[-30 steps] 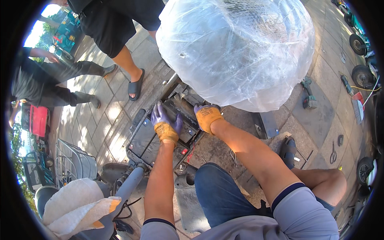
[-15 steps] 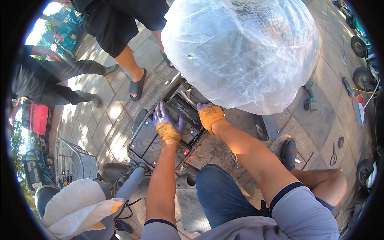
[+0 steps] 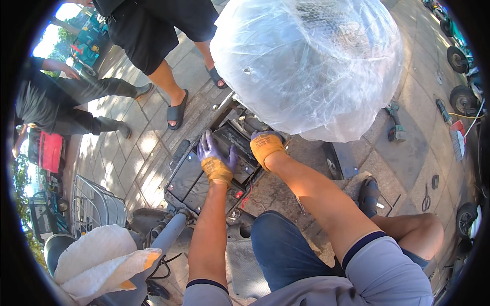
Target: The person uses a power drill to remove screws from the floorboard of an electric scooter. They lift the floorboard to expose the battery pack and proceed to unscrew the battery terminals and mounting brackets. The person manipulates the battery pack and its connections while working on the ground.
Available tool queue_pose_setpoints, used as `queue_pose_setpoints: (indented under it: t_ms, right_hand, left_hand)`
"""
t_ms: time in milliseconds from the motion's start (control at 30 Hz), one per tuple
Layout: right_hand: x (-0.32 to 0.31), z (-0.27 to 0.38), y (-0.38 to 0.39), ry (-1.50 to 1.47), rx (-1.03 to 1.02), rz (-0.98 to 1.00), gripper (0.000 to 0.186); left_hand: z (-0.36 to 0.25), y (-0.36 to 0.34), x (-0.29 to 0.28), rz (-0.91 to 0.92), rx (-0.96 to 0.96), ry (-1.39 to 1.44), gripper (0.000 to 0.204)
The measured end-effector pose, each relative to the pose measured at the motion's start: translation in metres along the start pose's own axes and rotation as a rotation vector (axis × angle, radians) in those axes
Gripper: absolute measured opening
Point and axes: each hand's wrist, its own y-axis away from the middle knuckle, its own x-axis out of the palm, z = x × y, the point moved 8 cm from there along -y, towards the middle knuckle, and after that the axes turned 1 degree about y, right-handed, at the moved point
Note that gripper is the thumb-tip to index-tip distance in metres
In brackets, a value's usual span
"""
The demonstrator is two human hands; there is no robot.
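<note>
Several black, box-shaped batteries [image 3: 185, 176] sit packed in the floor well of a scooter in front of me. My left hand [image 3: 217, 157], in a purple and orange work glove, lies on them with fingers stretched out and thumb apart. A further black battery [image 3: 236, 143] is between my two hands. At its right edge my right hand [image 3: 267, 148], in a matching glove, is closed with bent fingers against it; the fingertips are partly hidden. Red wires [image 3: 246, 200] and a red terminal cap [image 3: 239, 195] show at the near right corner of the batteries.
A large seat-like shape wrapped in clear plastic [image 3: 306, 71] overhangs the far right. A cordless drill [image 3: 395, 125] and scissors [image 3: 425, 198] lie on the paving at right. A wire basket [image 3: 97, 206] and white cloth [image 3: 97, 260] are at left. Two people stand ahead and left.
Both hands keep nearly the same place on the batteries. My right hand has shifted slightly at the battery's edge. The whole view has moved a little.
</note>
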Motion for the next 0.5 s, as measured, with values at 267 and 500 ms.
queue_pose_setpoints:
  t_ms: [267,500]
  right_hand:
    - [-0.031,0.068,0.063,-0.315,-0.106,-0.212,0.067]
    - [-0.033,0.088,0.005,-0.162,0.122,-0.014,0.076]
  left_hand:
    - [0.016,0.004,-0.006,-0.019,0.003,0.139,0.076]
    - [0.030,0.044,-0.044,-0.034,-0.001,-0.064,0.074]
